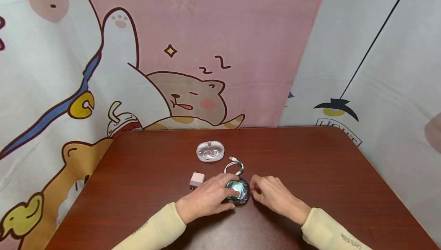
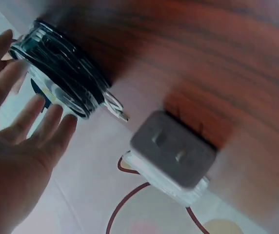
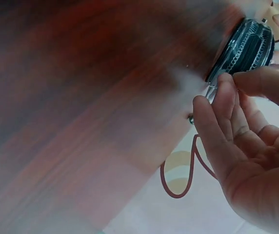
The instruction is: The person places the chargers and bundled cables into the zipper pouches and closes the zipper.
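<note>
A dark round gadget [image 1: 243, 195] with a bright pale square face lies on the table between the hands. My left hand [image 1: 208, 197] reaches over it from the left, fingers spread, the index finger on the bright face and the thumb by the near rim. Its fingers [image 2: 34, 105] look nearly straight in the left wrist view. At the gadget's right side is my right hand [image 1: 274, 193]. In the right wrist view its thumb and index fingertips [image 3: 225, 80] come together right at the ribbed edge of the gadget [image 3: 242, 51], the other fingers loosely bent.
A pale pink plug-in charger [image 1: 197, 179] with prongs sits just beyond the left hand. Behind the gadget lies a coiled white USB cable [image 1: 234, 165] with a dark tie. Farther back stands a clear oval case [image 1: 210, 151]. The brown table [image 1: 310, 158] meets a cartoon-printed cloth.
</note>
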Action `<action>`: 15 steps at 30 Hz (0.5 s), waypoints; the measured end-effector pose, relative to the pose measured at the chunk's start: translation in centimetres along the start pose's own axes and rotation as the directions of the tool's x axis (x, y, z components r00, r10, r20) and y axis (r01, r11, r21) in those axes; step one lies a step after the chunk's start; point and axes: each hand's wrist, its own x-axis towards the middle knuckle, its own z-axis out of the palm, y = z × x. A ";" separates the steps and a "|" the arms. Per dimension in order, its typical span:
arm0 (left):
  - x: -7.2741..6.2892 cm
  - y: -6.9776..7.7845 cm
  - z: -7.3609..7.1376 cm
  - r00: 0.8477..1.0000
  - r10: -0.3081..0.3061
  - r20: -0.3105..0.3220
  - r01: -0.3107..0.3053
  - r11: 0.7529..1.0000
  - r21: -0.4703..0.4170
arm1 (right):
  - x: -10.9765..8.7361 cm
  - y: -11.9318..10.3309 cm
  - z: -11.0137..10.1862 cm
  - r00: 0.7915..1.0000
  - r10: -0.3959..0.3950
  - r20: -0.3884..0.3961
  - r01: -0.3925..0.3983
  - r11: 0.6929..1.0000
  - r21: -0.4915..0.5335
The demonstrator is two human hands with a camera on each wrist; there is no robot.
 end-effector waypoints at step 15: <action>1.1 0.8 0.5 0.999 -0.042 0.002 0.042 0.998 -0.040 | -0.3 -0.3 -0.2 0.996 0.054 0.070 -0.060 0.995 0.082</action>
